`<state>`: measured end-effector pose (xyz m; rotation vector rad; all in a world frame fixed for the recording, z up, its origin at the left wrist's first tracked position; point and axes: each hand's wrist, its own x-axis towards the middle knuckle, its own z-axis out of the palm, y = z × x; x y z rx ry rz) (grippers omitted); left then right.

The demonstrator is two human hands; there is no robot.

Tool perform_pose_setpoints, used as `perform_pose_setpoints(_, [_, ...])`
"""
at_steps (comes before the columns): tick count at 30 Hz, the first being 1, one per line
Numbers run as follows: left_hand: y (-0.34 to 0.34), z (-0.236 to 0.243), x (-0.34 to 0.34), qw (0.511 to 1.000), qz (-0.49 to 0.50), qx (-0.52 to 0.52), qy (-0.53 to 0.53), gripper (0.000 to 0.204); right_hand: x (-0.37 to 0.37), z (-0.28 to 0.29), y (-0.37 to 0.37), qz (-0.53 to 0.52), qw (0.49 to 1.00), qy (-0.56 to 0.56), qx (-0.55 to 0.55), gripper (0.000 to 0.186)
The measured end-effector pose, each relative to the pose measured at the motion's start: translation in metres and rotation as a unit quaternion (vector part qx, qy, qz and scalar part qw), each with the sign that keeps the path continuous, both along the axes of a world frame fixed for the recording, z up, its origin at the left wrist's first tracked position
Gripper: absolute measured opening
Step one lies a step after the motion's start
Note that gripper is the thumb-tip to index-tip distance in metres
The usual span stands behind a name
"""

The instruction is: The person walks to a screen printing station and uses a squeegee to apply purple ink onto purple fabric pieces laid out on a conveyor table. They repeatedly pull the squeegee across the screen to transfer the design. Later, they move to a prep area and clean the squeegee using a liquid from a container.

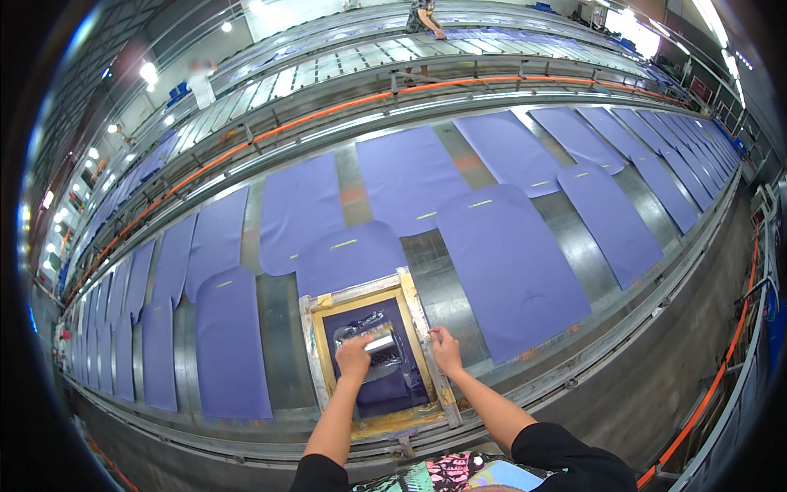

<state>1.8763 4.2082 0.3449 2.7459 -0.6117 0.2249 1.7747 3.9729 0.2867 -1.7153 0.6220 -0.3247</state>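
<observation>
A screen printing frame (416,316) with worn, paint-stained wooden sides lies on the long table in front of me. Dark purple mesh fills it, and wet, glossy ink (373,318) is smeared across the middle. My left hand (354,358) is closed around a squeegee (379,343) that rests on the mesh; the hand hides part of the tool. At the frame's right side, my right hand (445,351) has its fingers bent onto the outer edge. Under the frame's far end, a purple fabric panel (343,256) with a small yellow-green print sticks out.
Rows of purple panels (512,254) lie along the metal table (285,361), many with the same small print. A metal rail (566,385) runs along its near edge. Beyond an orange tube (328,110) are more long tables, with a person (424,18) leaning over one.
</observation>
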Motion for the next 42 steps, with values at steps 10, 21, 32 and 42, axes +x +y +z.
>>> perform_pose_setpoints(10, [0.03, 0.0, -0.147, 0.998, -0.05, -0.024, 0.018, 0.03, 0.007, -0.022, -0.001, 0.007, 0.998, -0.053, -0.024, 0.021])
perform_pose_setpoints(21, [0.048, -0.011, -0.171, 0.995, -0.084, 0.005, 0.048, 0.061, 0.023, -0.024, -0.006, 0.012, 1.0, 0.017, 0.007, 0.017])
perform_pose_setpoints(32, [0.274, 0.054, -0.144, 0.995, -0.064, -0.01, 0.08, 0.062, 0.065, 0.062, 0.257, 0.013, 0.996, -0.088, -0.02, 0.019])
perform_pose_setpoints(42, [0.507, 0.075, -0.1, 0.996, -0.042, 0.002, 0.073, 0.049, 0.092, 0.073, 0.481, 0.012, 0.996, -0.082, -0.014, 0.02])
